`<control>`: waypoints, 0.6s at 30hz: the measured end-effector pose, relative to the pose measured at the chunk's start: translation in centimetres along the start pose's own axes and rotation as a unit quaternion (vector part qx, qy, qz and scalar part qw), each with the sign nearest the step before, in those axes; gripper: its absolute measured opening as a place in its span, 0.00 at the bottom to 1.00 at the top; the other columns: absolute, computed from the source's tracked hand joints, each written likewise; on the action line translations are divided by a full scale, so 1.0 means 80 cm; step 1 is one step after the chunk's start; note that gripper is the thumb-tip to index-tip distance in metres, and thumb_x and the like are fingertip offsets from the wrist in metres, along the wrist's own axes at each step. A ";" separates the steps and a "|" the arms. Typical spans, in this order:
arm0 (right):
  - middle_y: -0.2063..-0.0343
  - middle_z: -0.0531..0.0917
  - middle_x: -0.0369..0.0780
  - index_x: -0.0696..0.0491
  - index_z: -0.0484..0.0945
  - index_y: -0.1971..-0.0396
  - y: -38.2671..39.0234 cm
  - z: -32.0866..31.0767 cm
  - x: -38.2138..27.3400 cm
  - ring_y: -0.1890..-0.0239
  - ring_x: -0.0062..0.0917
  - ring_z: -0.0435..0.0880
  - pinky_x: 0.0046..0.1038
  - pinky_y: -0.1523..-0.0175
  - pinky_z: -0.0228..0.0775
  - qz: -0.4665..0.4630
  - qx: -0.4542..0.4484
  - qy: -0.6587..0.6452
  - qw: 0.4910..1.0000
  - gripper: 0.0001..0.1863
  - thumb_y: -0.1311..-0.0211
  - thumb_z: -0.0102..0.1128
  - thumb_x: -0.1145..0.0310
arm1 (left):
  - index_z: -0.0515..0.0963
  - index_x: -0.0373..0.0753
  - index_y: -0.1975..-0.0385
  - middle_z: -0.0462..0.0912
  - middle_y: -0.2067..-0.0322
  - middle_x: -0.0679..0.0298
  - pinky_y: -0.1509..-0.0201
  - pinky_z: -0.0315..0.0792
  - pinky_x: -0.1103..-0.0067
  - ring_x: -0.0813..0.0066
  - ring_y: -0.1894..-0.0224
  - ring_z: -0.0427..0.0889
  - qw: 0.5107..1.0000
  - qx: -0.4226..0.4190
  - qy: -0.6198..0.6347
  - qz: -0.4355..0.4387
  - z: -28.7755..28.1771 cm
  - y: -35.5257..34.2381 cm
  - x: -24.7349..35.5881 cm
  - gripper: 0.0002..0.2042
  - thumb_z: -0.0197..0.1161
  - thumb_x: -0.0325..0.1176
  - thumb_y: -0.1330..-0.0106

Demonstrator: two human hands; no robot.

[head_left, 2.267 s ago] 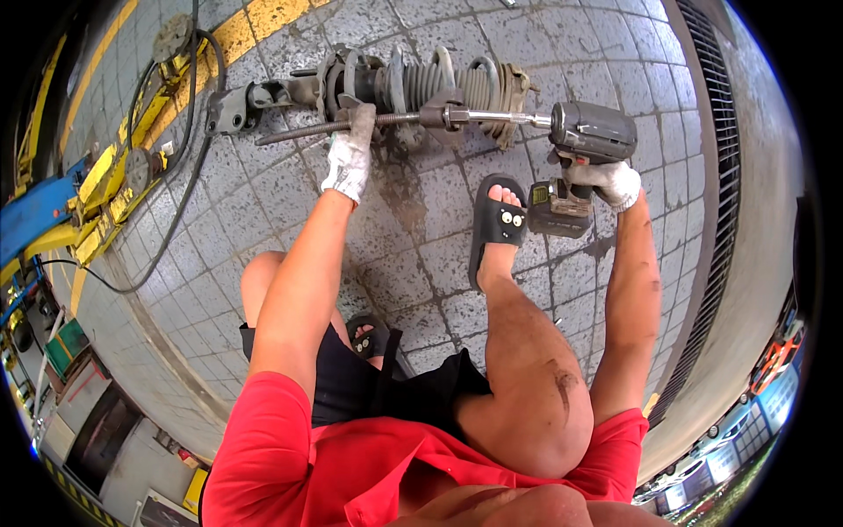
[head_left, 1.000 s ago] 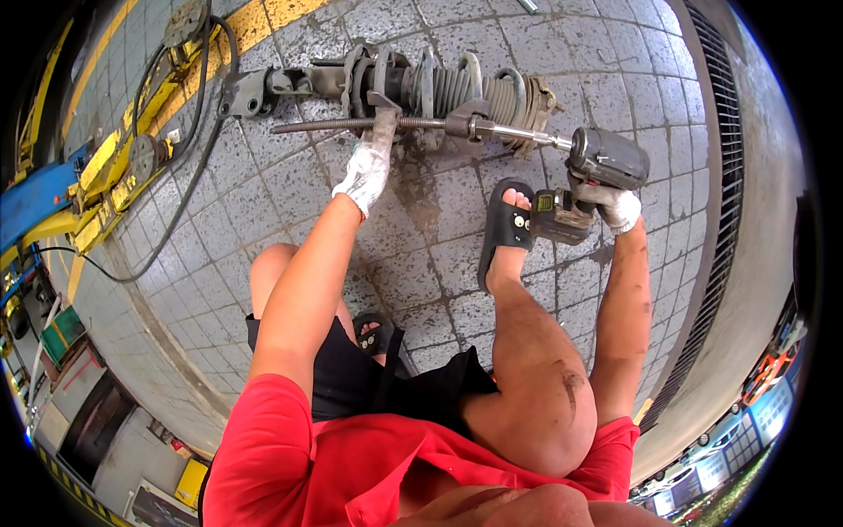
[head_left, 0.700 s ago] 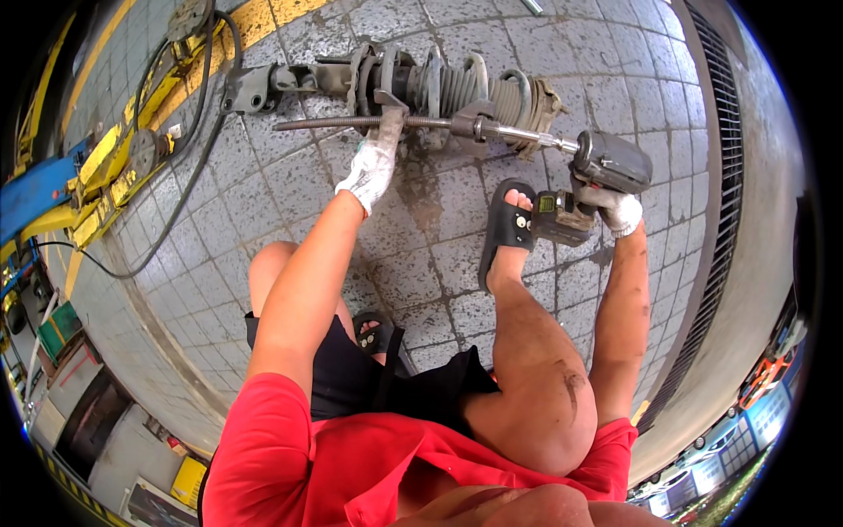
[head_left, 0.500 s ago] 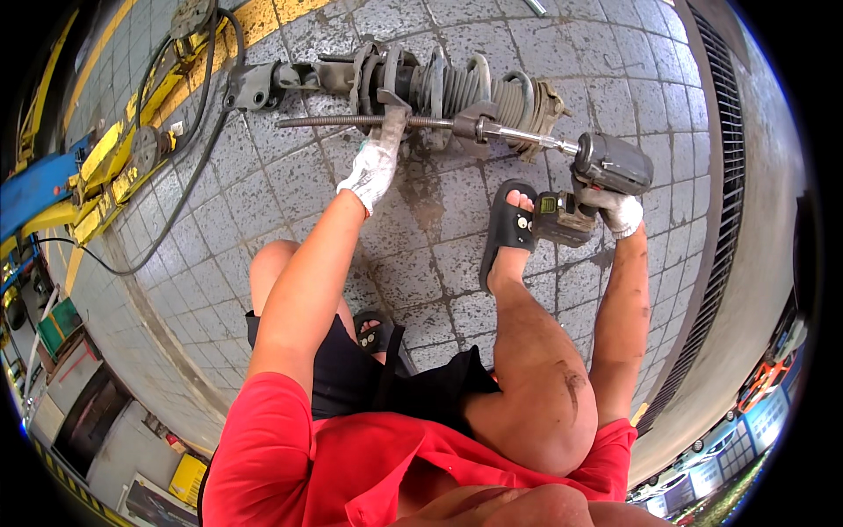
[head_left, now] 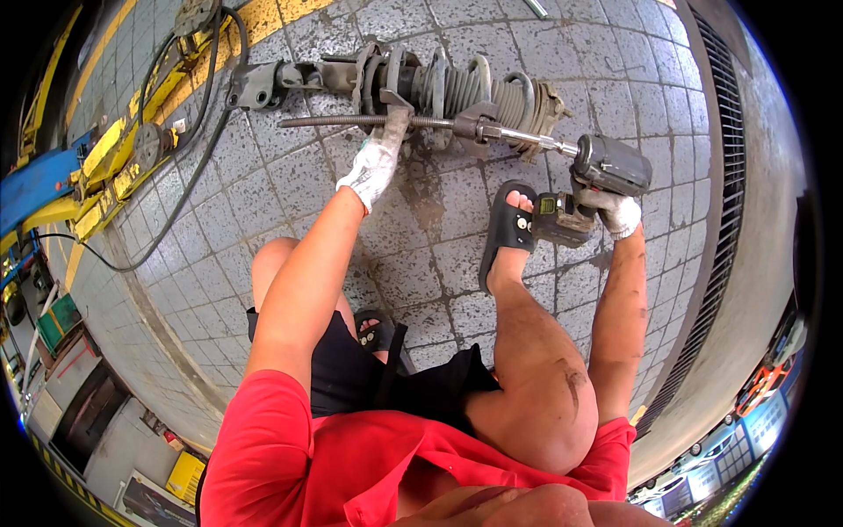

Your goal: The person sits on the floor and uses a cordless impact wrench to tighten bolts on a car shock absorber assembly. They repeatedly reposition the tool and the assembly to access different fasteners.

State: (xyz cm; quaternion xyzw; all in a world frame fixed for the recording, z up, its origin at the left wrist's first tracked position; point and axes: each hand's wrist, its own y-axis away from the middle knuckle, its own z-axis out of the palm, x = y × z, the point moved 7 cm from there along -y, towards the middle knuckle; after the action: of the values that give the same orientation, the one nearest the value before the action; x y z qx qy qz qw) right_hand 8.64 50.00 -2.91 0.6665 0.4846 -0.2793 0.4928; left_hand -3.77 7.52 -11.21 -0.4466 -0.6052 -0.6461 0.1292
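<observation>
A dirty car suspension strut with its coil spring (head_left: 479, 81) lies on its side across the tiled floor. Along its near side runs a spring compressor (head_left: 479, 129), a long threaded rod with hooked jaws over the coils. My left hand (head_left: 376, 167), in a white glove, is closed around the compressor at its left jaw; its fingertips are partly hidden. My right hand (head_left: 612, 211), also gloved, grips the handle of a black cordless impact wrench (head_left: 613, 164). A long silver socket extension (head_left: 531, 138) joins the wrench to the rod's right end.
My sandalled right foot (head_left: 507, 230) stands just left of the wrench's battery. A yellow and blue lift arm (head_left: 97, 176) with a black hose (head_left: 189, 180) takes up the left side. A floor drain grate (head_left: 731, 167) runs along the right. A metal bar (head_left: 536, 8) lies at the far edge.
Almost nothing differs; both hands keep their grips. The wrench, strut and compressor show at most a very slight shift.
</observation>
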 end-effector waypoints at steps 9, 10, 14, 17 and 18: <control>0.56 0.88 0.35 0.53 0.87 0.52 0.000 -0.001 0.006 0.54 0.25 0.85 0.32 0.46 0.77 -0.036 0.007 0.046 0.998 0.18 0.46 0.72 0.74 | 0.66 0.43 0.21 0.67 0.23 0.56 0.19 0.53 0.70 0.63 0.23 0.64 0.999 0.014 -0.029 -0.003 -0.003 -0.003 -0.006 0.44 0.43 0.74 0.23; 0.56 0.88 0.35 0.54 0.87 0.52 0.000 -0.002 0.008 0.54 0.24 0.84 0.32 0.46 0.77 -0.010 0.006 0.008 1.000 0.19 0.46 0.72 0.75 | 0.67 0.43 0.21 0.67 0.24 0.56 0.19 0.53 0.70 0.63 0.23 0.64 0.999 0.017 -0.032 -0.004 -0.004 -0.003 -0.006 0.44 0.42 0.74 0.23; 0.56 0.88 0.35 0.53 0.87 0.51 0.001 -0.001 0.001 0.54 0.24 0.84 0.32 0.45 0.77 -0.071 0.002 0.065 0.995 0.21 0.48 0.73 0.75 | 0.67 0.42 0.22 0.68 0.24 0.56 0.19 0.54 0.71 0.64 0.24 0.64 0.999 -0.004 -0.023 0.044 0.000 0.003 0.012 0.46 0.44 0.76 0.25; 0.57 0.88 0.34 0.53 0.87 0.51 0.003 -0.003 0.014 0.54 0.24 0.84 0.32 0.45 0.77 -0.038 0.009 0.020 0.999 0.21 0.49 0.74 0.76 | 0.67 0.42 0.22 0.68 0.24 0.56 0.19 0.54 0.71 0.64 0.24 0.65 0.999 -0.020 -0.028 0.035 -0.002 0.007 0.018 0.48 0.45 0.78 0.27; 0.57 0.88 0.34 0.53 0.87 0.52 0.002 -0.003 0.016 0.54 0.24 0.84 0.32 0.45 0.77 -0.024 0.011 -0.001 1.000 0.21 0.49 0.74 0.76 | 0.67 0.42 0.22 0.68 0.24 0.55 0.20 0.55 0.71 0.64 0.24 0.65 0.999 -0.020 -0.026 0.023 -0.002 0.008 0.021 0.49 0.45 0.78 0.28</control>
State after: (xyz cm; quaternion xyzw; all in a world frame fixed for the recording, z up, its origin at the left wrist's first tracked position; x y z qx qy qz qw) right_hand 9.27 50.67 -3.84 0.6598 0.4966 -0.2967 0.4796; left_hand -4.33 7.81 -9.52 -0.4797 -0.5848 -0.6432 0.1195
